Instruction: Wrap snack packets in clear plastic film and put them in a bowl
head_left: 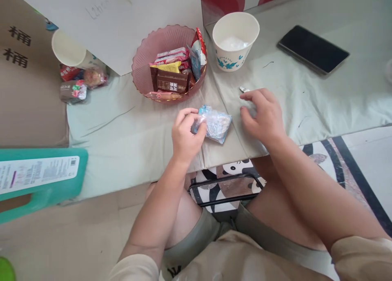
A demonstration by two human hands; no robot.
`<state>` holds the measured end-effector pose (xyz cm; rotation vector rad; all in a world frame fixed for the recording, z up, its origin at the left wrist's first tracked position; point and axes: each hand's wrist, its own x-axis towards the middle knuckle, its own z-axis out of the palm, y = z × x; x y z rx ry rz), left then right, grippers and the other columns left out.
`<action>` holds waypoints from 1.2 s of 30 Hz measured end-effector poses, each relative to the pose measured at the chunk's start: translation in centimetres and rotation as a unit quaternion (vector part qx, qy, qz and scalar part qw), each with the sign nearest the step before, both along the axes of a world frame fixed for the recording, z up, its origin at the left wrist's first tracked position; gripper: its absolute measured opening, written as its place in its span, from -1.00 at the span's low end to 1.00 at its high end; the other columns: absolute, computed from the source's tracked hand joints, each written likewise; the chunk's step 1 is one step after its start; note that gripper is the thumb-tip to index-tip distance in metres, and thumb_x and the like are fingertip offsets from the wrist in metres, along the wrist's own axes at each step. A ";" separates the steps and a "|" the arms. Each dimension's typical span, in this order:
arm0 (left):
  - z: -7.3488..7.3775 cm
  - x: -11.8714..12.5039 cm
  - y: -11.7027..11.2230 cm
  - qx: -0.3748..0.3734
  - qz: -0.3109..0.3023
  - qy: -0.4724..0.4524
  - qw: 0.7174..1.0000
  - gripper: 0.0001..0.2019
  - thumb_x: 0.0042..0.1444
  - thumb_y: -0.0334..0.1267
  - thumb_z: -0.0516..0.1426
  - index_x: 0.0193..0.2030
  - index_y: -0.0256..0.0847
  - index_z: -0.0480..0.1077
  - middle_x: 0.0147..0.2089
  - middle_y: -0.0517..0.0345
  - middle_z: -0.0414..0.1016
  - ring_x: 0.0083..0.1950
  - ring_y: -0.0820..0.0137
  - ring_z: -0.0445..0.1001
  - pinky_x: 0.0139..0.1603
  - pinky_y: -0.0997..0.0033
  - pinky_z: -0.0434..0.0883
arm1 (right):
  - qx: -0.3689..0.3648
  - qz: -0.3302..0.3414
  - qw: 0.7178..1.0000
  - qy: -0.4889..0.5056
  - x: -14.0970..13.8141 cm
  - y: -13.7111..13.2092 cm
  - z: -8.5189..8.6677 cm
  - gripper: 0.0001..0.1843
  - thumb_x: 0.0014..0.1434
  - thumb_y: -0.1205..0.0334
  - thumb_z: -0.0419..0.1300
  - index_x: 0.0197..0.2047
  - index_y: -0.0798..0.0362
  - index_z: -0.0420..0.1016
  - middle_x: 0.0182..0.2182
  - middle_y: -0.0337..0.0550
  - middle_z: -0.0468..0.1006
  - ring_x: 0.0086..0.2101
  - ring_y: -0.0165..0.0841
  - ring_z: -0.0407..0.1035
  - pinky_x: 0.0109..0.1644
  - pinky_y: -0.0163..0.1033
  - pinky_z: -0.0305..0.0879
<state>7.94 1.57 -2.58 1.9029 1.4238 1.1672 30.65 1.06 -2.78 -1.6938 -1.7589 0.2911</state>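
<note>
My left hand (189, 133) is closed on one end of a small blue packet (219, 126) covered in clear, crinkled plastic. The packet is at the front part of the cloth-covered table. To its right, my right hand (263, 113) has its thumb and index finger apart with nothing between them. By that index fingertip is a small silvery object (243, 89), partly hidden by the hand; its kind I cannot make out. Behind my left hand stands a pink ribbed bowl (143, 56) with several wrapped snacks, among them a brown packet (170, 80) and a yellow one (168, 67).
A paper cup (231, 60) with clear plastic inside stands right of the bowl. Further right lies a black phone (312, 49). Another paper cup (69, 50) and wrapped snacks (73, 91) sit at the left, beside a cardboard box (33, 101) and a green plastic item (61, 187).
</note>
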 end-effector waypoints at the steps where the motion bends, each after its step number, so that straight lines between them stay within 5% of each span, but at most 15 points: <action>1: 0.1 -0.1 0.1 -0.025 0.010 -0.038 0.999 -0.92 0.16 -0.24 0.22 -0.34 -0.13 0.41 -0.15 0.09 0.52 -0.11 0.30 0.51 -0.07 0.27 0.48 | 0.001 0.022 1.000 0.021 -0.2 -0.2 0.1 -0.68 0.18 0.28 0.10 0.00 -0.03 0.50 -0.07 0.06 0.57 -0.04 -0.06 0.47 0.10 0.12 0.39; 4: 0.2 -0.5 0.4 -0.129 0.040 -0.179 0.974 -0.90 0.18 -0.20 0.20 -0.28 -0.10 0.36 -0.33 0.21 0.46 -0.35 0.42 0.43 -0.35 0.42 0.40 | 0.013 0.124 0.990 0.072 -1.2 -0.8 0.3 -0.57 0.11 0.31 0.08 0.06 -0.03 0.47 0.01 0.02 0.59 0.03 -0.10 0.48 0.15 0.07 0.40; 8: -0.1 -0.8 0.7 -0.226 0.029 -0.289 0.930 -0.76 0.05 -0.32 0.19 -0.15 -0.05 0.27 -0.31 0.26 0.46 -0.46 0.46 0.39 -0.48 0.45 0.35 | 0.003 0.217 0.972 0.090 -2.6 -1.2 0.2 -0.38 0.06 0.35 0.06 0.22 -0.01 0.42 0.01 0.01 0.59 0.02 -0.13 0.47 0.14 0.03 0.41; 12: 0.1 -1.2 0.9 -0.191 0.055 -0.267 0.943 -0.68 -0.07 -0.38 0.17 -0.15 -0.06 0.24 -0.34 0.26 0.41 -0.40 0.44 0.44 -0.48 0.48 0.37 | 0.011 0.186 0.978 0.089 -2.6 -1.0 0.2 -0.58 0.11 0.41 0.06 -0.05 -0.05 0.60 -0.25 -0.09 0.52 -0.20 -0.22 0.45 -0.06 -0.05 0.43; 16: 0.8 -2.1 1.1 -0.185 0.101 -0.236 0.949 -0.67 -0.14 -0.40 0.12 -0.18 -0.08 0.24 -0.37 0.28 0.39 -0.46 0.47 0.43 -0.52 0.51 0.34 | 0.075 0.158 0.979 0.103 -1.1 -0.8 0.2 -0.78 0.13 0.42 0.13 -0.40 -0.03 0.56 -0.36 -0.14 0.46 -0.29 -0.27 0.42 -0.13 -0.05 0.43; 25: 0.5 -6.9 0.7 -0.233 0.181 -0.092 0.951 -0.66 -0.12 -0.44 0.12 -0.15 -0.09 0.30 -0.41 0.29 0.37 -0.54 0.47 0.35 -0.55 0.49 0.32 | 0.084 0.053 0.994 0.036 2.5 -0.3 -0.9 -0.71 0.08 0.49 0.12 -0.41 -0.05 0.60 -0.14 -0.05 0.57 -0.02 -0.07 0.42 0.17 0.29 0.39; 28: 0.3 -8.3 0.1 -0.161 0.166 -0.006 0.973 -0.60 -0.06 -0.43 0.11 -0.03 -0.10 0.40 -0.11 0.11 0.50 -0.28 0.39 0.52 -0.35 0.42 0.46 | 0.090 0.031 0.993 0.064 2.0 -0.8 0.0 -0.67 0.13 0.47 0.05 -0.35 -0.05 0.60 -0.11 -0.07 0.61 -0.02 -0.11 0.48 0.17 0.21 0.41; 32: 0.3 -8.9 -0.8 -0.020 0.016 0.124 0.992 -0.65 0.09 -0.28 0.18 0.05 -0.10 0.49 0.22 -0.01 0.45 0.27 0.17 0.44 0.23 0.16 0.48 | 0.053 0.137 0.987 0.071 0.3 -1.6 1.3 -0.69 0.23 0.20 0.15 0.01 -0.03 0.57 0.00 -0.01 0.63 0.03 -0.06 0.51 0.18 0.15 0.43; 36: -0.2 -8.6 -1.1 0.008 -0.018 0.170 0.985 -0.82 0.17 -0.19 0.23 -0.11 -0.13 0.58 0.22 -0.02 0.45 0.26 0.18 0.48 0.29 0.07 0.45 | 0.013 0.175 0.984 -0.012 -0.6 -1.6 0.7 -0.62 0.21 0.12 0.22 0.07 -0.01 0.57 -0.12 0.03 0.64 -0.08 -0.03 0.52 0.06 0.15 0.42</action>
